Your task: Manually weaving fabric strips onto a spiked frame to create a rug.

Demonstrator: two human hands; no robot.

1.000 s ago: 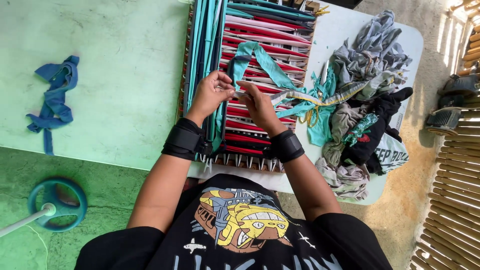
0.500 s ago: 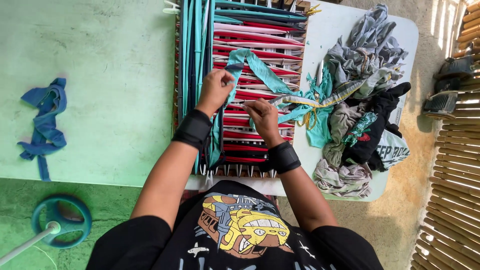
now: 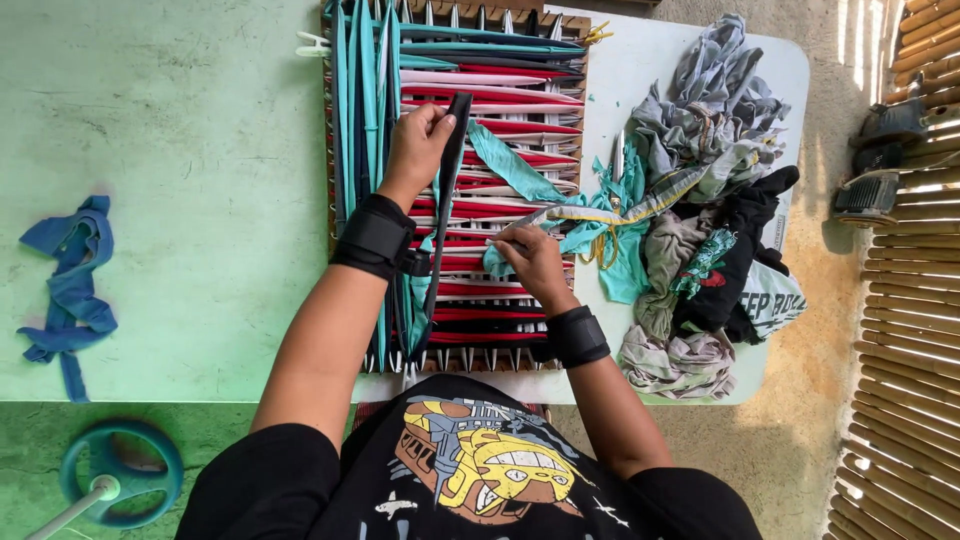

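A square wooden peg loom [image 3: 332, 200] lies on the table, strung with red, pink and dark fabric strips across and teal strips lengthwise at its left. My left hand [image 3: 418, 140] grips a dark strip [image 3: 446, 190] that runs down over the weave toward me. My right hand [image 3: 530, 258] pinches the end of a teal fabric strip [image 3: 512, 165] that loops up and over the red strips. Both wrists wear black bands.
A heap of grey, black and teal cloth scraps [image 3: 700, 230] lies on the white table to the right. Blue fabric strips [image 3: 70, 290] rest on the green floor at left. A teal fan base [image 3: 120, 475] stands lower left. Bamboo slats [image 3: 915, 350] line the right edge.
My left hand moved up the loom and now holds a dark strip stretched lengthwise. My right hand shifted slightly right and down with the teal strip's end.
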